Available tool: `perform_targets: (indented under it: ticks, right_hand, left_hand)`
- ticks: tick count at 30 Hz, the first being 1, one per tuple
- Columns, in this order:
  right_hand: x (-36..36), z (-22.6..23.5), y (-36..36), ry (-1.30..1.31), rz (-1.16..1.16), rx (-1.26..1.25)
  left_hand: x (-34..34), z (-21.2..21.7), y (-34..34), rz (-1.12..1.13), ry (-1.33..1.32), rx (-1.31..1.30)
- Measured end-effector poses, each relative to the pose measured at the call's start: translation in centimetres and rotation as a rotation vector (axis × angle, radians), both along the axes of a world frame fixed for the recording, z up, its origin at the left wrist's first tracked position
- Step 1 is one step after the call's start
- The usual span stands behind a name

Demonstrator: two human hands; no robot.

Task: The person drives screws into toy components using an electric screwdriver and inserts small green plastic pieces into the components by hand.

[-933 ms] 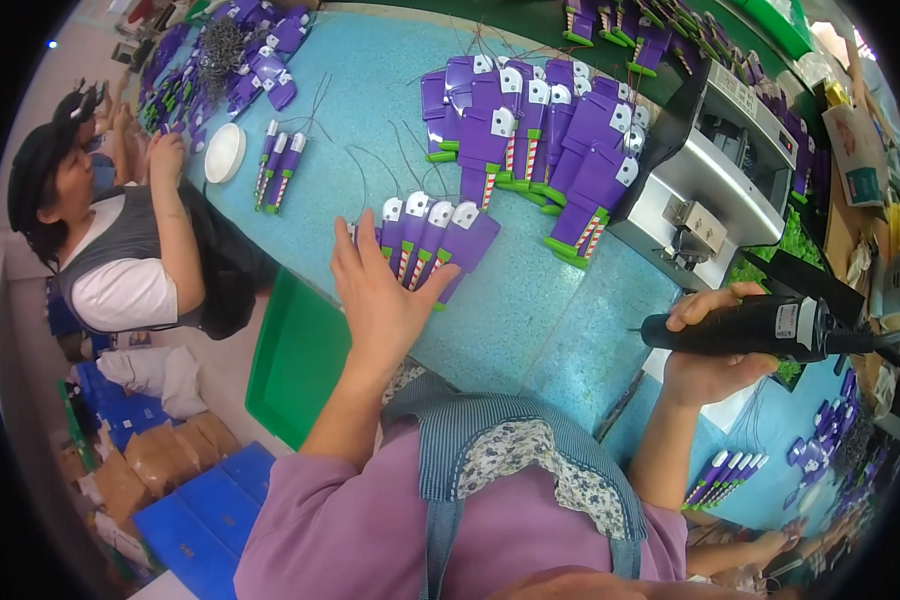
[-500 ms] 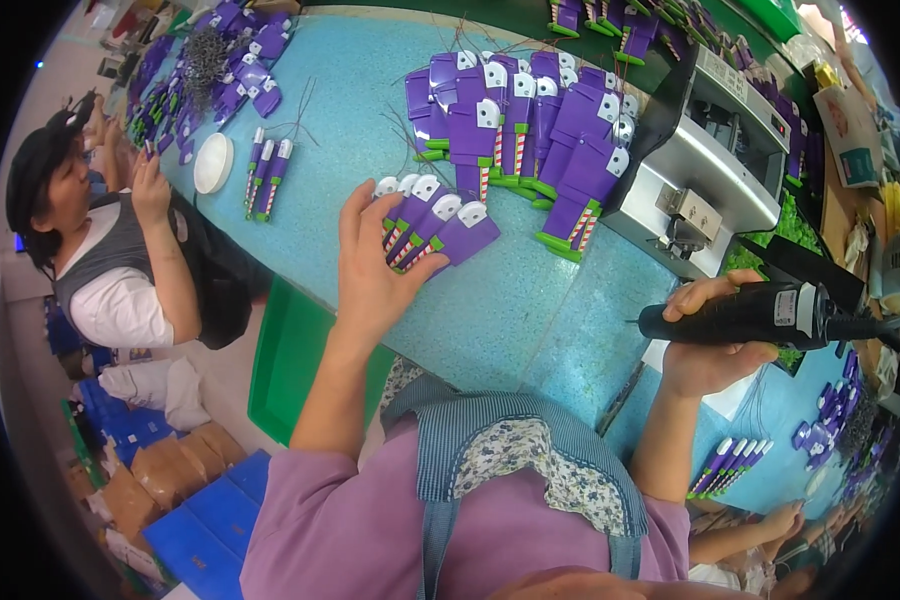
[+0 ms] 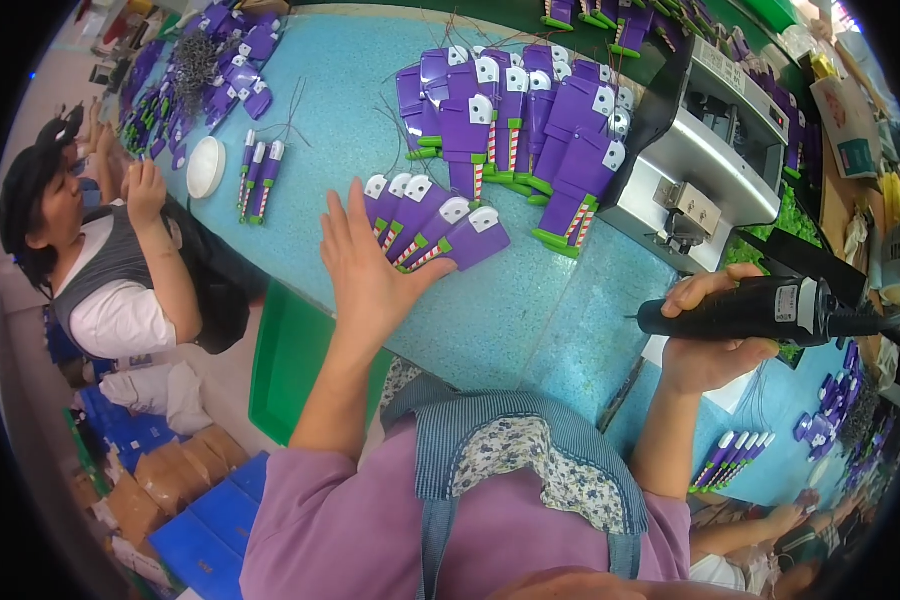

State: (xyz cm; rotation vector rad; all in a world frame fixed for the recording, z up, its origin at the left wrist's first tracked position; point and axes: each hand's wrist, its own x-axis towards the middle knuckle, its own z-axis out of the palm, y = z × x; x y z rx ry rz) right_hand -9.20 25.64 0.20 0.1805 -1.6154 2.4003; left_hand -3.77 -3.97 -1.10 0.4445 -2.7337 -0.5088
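Fingers (image 3: 338,232) of the left hand (image 3: 370,290) spread wide in the head view, gripping nothing, beside a fan of flat purple plastic pieces (image 3: 417,215) with white rounded ends and red-and-white stripes on the speckled blue surface (image 3: 490,325); whether the thumb touches them cannot be told. The right hand (image 3: 708,364) is wrapped around a black cylindrical electric screwdriver (image 3: 732,314). Beyond the fan lies a larger heap of similar pieces (image 3: 573,105), just beside a silver-and-black metal machine (image 3: 660,212).

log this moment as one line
left hand: open, thumb by fanned purple pieces | right hand: holding black corded tool | purple pile: beside silver machine
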Motion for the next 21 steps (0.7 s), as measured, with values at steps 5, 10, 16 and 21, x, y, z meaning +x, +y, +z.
perform_targets:
  ticks: [5,10,16,21]
  right_hand:
    - [0.1,0.1,0.0,-0.017,-0.006,-0.005]
    - [0.2,-0.1,-0.1,-0.025,-0.013,-0.004]
    - [0.1,0.1,-0.2,-0.031,-0.015,0.014]
    - [0.0,-0.1,-0.1,-0.026,-0.008,0.015]
  left_hand:
    - [-0.3,0.4,-0.4,-0.038,-0.090,0.203]
    - [0.5,1.1,0.8,-0.103,-0.144,0.260]
    - [2.7,1.9,2.6,-0.293,-0.252,0.237]
    - [2.3,2.0,2.0,-0.340,-0.330,0.287]
